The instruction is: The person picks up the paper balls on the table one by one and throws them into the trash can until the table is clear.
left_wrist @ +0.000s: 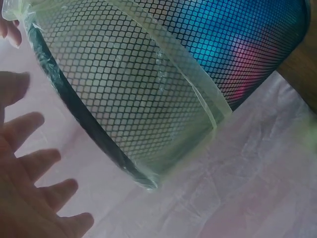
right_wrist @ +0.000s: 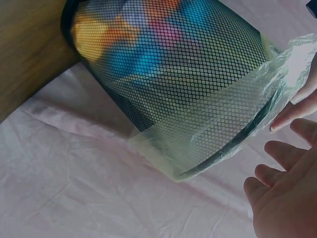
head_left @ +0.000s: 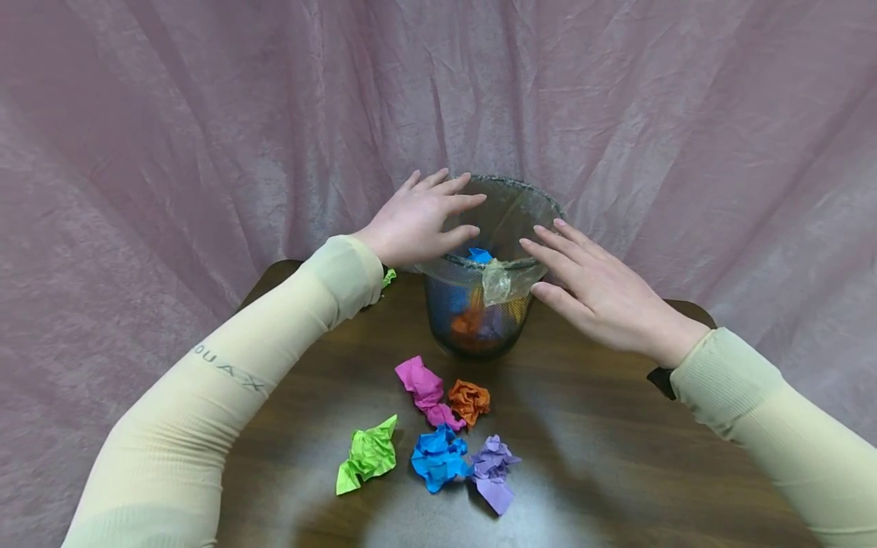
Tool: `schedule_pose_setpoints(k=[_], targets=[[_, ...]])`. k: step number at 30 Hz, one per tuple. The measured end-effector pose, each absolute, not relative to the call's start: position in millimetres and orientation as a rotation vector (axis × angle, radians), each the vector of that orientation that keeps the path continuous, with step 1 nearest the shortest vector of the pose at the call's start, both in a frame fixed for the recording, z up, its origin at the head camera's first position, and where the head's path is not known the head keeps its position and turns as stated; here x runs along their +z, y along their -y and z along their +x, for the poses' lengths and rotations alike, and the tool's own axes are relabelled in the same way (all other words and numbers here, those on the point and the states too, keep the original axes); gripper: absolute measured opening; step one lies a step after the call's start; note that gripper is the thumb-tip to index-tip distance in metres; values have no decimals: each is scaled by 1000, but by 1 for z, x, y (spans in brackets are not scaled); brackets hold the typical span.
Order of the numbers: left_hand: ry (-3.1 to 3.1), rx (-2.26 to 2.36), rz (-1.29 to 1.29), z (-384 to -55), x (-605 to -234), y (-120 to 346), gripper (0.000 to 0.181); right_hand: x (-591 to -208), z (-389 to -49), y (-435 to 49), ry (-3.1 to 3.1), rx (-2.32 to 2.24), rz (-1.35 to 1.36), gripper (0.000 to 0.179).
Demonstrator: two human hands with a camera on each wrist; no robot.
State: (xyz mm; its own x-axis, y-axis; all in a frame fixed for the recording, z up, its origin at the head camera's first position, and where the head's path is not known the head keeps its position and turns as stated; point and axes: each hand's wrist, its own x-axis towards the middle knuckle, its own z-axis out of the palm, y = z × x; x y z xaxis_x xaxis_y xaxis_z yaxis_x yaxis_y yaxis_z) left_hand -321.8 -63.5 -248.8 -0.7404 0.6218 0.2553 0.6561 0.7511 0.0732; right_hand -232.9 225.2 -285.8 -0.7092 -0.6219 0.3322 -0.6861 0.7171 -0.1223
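Note:
A black mesh wastebasket (head_left: pixel 438 308) stands on the table, lined with a clear plastic bag (head_left: pixel 497 283) that is folded over its rim and bunched at the front. Crumpled paper in several colours shows through the mesh, with a blue piece (head_left: pixel 479 255) seen through the opening. My left hand (head_left: pixel 428 217) hovers by the left side of the rim, fingers spread and holding nothing. Opposite it, my right hand (head_left: pixel 596 293) is beside the right side of the rim, its fingers extended and nothing in them. Both wrist views show fingers just off the bag-covered rim.
In front of the basket lie crumpled papers: pink (head_left: pixel 423 382), orange (head_left: pixel 470 400), blue (head_left: pixel 438 457), purple (head_left: pixel 495 466) and lime green (head_left: pixel 370 453). Another green piece (head_left: pixel 390 277) is partly hidden behind my left wrist. A pink curtain (head_left: pixel 342 99) hangs behind the brown table (head_left: pixel 582 441).

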Motion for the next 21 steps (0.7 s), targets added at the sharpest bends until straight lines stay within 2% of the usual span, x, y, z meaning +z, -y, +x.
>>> schedule_pose_setpoints(k=[8, 21], targets=[[2748, -268, -926, -323, -247, 73, 66, -288, -232, -225, 2672, 335, 1029, 61], [2771, -285, -877, -323, -248, 91, 67, -292, -220, -222, 2635, 299, 1074, 62]])
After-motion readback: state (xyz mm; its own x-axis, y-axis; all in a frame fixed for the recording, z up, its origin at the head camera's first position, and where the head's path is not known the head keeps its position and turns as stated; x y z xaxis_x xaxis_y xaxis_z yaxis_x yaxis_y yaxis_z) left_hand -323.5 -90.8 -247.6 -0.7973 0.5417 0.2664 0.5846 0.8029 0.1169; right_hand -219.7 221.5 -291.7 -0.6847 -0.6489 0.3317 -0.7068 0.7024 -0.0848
